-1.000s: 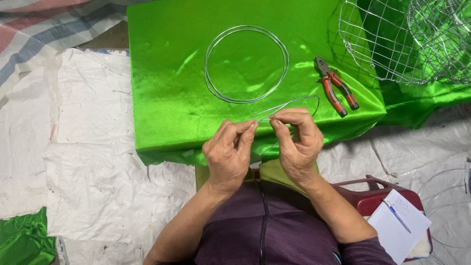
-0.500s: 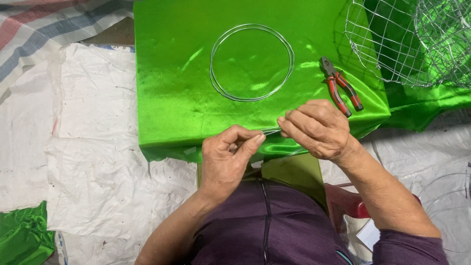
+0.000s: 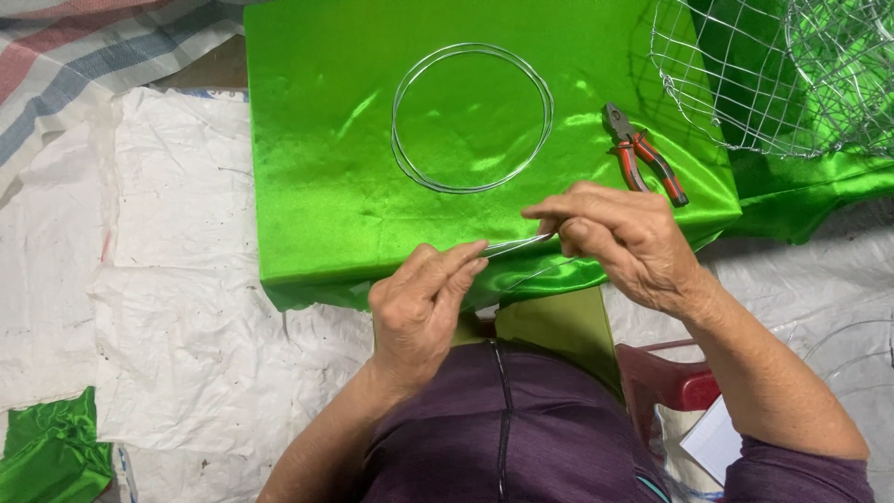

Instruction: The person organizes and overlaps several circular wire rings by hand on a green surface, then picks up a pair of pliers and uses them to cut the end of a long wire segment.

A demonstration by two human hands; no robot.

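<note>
Nearest the camera, the left hand (image 3: pixel 424 307) and the right hand (image 3: pixel 619 237) work just over the near edge of the surface (image 3: pixel 317 186), which is draped in shiny green cloth. Between them runs a short stretch of thin silver wire (image 3: pixel 517 246). Its long axis lies nearly level, tilted slightly up toward 3 o'clock. The left grip is narrow, thumb and forefinger pinched on the wire's end at 9 o'clock. The right grip is likewise closed on the wire's other end, fingers curled over it.

The near edge of the surface folds down just under the hands. White sheeting (image 3: pixel 168 307) spreads open toward 9 o'clock, with much free room there. A red stool (image 3: pixel 670 382) sits close at 4 o'clock, under the right forearm.

Farther out, at 12 o'clock from the hands, a coil of wire (image 3: pixel 473 117) lies flat on the cloth, well apart from them. Red-handled pliers (image 3: pixel 643 163) lie near the right hand at 1 o'clock, jaws pointing to 11 o'clock. Beyond, at 2 o'clock, a wire mesh frame (image 3: pixel 773 74) crowds the far right corner.
</note>
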